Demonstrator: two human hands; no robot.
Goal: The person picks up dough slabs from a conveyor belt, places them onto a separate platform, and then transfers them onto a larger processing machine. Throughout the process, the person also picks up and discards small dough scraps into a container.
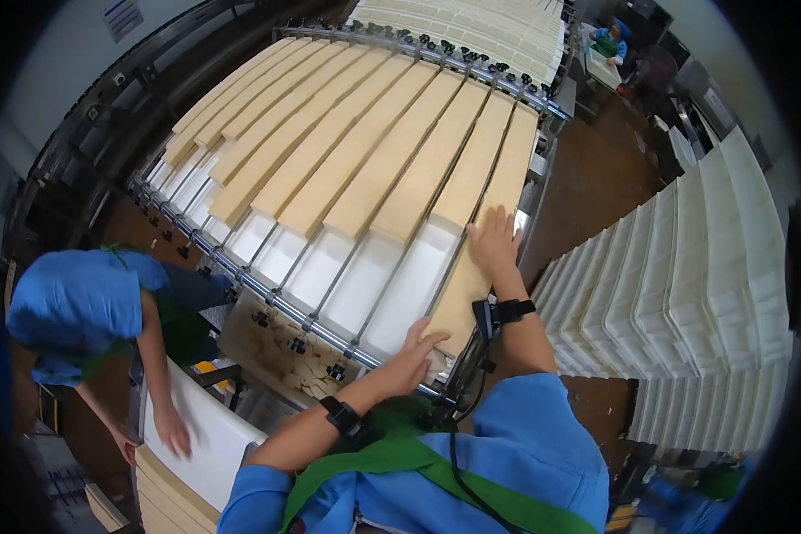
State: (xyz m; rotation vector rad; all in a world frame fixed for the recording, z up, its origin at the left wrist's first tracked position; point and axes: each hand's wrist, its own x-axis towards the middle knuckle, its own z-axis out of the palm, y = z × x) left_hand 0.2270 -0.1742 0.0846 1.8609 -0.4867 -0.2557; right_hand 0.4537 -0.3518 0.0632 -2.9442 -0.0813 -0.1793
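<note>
A long pale-beige slab (510, 169) lies at the right end of a row on the conveyor rack, and both my hands are on it. My right hand (496, 245) rests flat on its top, fingers stretched out. At the slab's near end is my left hand (411, 363), with its fingers apart against the end and edge. Similar beige slabs (414, 147) lie side by side to the left, with dark dividing rods between several of them. White surface (351, 276) shows past their near ends.
A metal roller bar (271, 289) with black knobs runs along the near edge. Below it sits a bin (280, 351) of beige scraps. A co-worker (89, 311) leans over more slabs at left. Tall stacks of white trays (659, 276) stand at right. Another person (610, 43) is far back.
</note>
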